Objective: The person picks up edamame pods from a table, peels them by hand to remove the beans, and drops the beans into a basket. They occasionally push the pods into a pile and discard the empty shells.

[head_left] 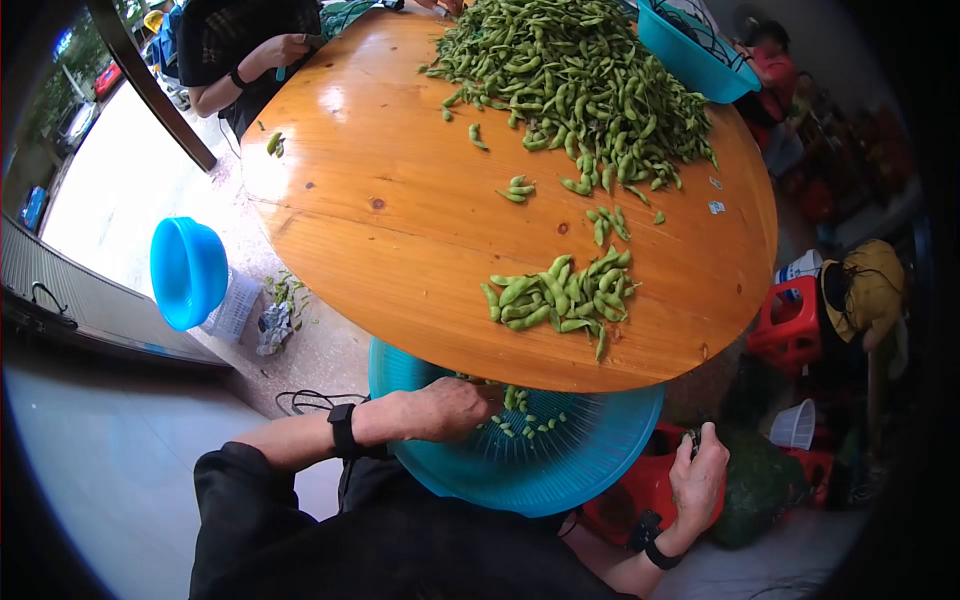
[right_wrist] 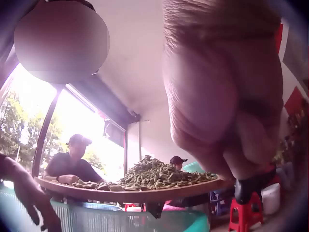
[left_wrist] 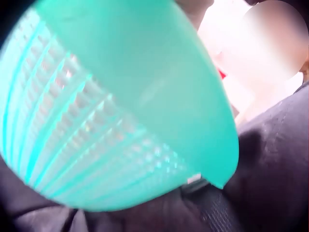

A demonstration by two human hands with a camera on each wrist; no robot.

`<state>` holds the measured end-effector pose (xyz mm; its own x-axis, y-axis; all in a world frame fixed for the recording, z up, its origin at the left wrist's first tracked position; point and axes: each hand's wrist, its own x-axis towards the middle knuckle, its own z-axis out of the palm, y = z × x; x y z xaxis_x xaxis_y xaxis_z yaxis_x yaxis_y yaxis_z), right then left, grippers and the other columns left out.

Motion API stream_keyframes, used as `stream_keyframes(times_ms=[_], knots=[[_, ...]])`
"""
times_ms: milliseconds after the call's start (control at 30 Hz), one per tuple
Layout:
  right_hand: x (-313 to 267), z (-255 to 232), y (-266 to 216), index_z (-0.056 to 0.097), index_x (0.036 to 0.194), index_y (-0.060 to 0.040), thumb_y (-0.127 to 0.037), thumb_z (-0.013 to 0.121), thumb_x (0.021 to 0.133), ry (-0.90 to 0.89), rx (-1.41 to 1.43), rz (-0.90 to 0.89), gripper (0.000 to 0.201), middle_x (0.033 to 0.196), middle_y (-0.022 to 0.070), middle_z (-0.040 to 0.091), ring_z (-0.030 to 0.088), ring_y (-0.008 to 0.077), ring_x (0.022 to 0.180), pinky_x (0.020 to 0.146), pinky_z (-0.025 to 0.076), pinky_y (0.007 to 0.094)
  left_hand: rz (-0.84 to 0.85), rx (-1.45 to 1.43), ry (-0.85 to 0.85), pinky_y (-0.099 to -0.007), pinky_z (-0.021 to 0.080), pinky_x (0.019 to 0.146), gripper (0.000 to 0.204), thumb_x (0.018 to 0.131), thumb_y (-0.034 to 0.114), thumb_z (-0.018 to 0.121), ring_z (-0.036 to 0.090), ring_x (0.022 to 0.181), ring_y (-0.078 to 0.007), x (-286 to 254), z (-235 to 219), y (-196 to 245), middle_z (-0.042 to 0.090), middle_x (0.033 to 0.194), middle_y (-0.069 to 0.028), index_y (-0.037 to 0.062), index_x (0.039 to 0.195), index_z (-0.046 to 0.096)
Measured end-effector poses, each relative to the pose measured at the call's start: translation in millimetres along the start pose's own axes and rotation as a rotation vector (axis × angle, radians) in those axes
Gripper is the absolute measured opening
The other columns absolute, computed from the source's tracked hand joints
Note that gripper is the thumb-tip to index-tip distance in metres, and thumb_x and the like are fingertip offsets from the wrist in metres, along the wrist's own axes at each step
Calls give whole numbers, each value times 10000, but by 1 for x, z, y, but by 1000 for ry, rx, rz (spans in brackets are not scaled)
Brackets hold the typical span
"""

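Note:
A turquoise ribbed basin [head_left: 600,465] [left_wrist: 188,106] [right_wrist: 96,220] lies below the table's near edge, with loose green beans [head_left: 527,431] inside. Over its left part is my left hand [head_left: 447,409] [right_wrist: 36,195]; its fingers hang loosely downward in the right wrist view. To the right of the basin, my right hand [head_left: 698,483] [right_wrist: 224,92] is raised with curled fingers, pinching a small dark item [head_left: 693,437] that I cannot identify. Several green pods [head_left: 560,293] lie near the table edge, apart from a large heap of pods [head_left: 590,85] [right_wrist: 164,175].
The wooden table [head_left: 400,260] [right_wrist: 145,195] spans the front. Blue basins stand on the floor at left [head_left: 190,272] and on the table's far right [head_left: 690,50]. Red stools [head_left: 790,325] are at right. Another person's hand [head_left: 283,52] is across the table.

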<state>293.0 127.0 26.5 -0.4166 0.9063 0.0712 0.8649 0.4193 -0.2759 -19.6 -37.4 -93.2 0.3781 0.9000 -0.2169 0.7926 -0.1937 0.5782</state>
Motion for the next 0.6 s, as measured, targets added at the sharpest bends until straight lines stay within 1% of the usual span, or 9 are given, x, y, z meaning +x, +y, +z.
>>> stream_keyframes(times_ms=[67,100,167,200,267,367,400,467,600], knots=[[-2,7,-9,541,873,79,22,560,859,0,200,1,62,717,251,544,551,427,647,599,413,469,36,36,1,-433,477,991,323,866,77,567,569,1170,-363,15,11,-5,565,1290,-171,26,1177,635],[0,12,-7,594,952,72,25,560,868,-51,164,-50,102,706,227,569,558,387,611,580,433,431,38,36,-1,-433,477,991,323,866,77,567,569,1170,-363,18,16,-6,565,1290,-171,26,1177,635],[1,22,-11,619,994,63,32,558,865,-58,250,-139,145,740,209,599,596,361,643,603,464,406,62,62,30,-455,435,1050,436,872,60,521,513,1264,-363,22,27,-7,521,1375,-175,56,1305,581],[1,28,-16,619,968,64,41,565,860,19,237,-228,123,768,186,618,627,328,670,622,489,388,62,61,28,-455,435,1050,436,872,60,521,513,1264,-363,27,41,-17,521,1375,-175,56,1305,581],[1,31,-20,621,966,65,42,570,857,-44,279,-206,123,788,189,625,639,325,688,631,495,388,189,308,145,-478,380,1103,510,885,61,484,436,1347,-366,37,69,-42,458,1451,-176,95,1392,520],[0,37,-28,628,969,66,48,583,850,-122,343,-165,128,821,202,639,658,330,720,648,508,383,146,213,54,-492,346,1126,524,893,56,460,391,1378,-365,34,57,-37,429,1470,-172,121,1411,499],[0,41,-28,623,945,66,36,584,853,-122,360,-183,104,823,210,632,643,367,729,645,501,413,146,209,49,-492,346,1126,524,893,56,460,391,1378,-365,32,54,-37,429,1470,-172,121,1411,499],[0,49,-27,613,913,63,29,584,855,-91,370,-226,73,820,217,619,625,404,737,636,493,437,255,557,155,-463,437,1065,549,886,67,493,530,1256,-343,29,46,-38,400,1512,-151,161,1426,484],[1,49,-21,614,913,63,28,590,855,-88,428,-194,72,831,217,623,630,399,739,642,497,429,225,481,124,-466,397,1102,512,892,62,518,515,1270,-353,35,56,-48,470,1440,-145,136,1399,507]])
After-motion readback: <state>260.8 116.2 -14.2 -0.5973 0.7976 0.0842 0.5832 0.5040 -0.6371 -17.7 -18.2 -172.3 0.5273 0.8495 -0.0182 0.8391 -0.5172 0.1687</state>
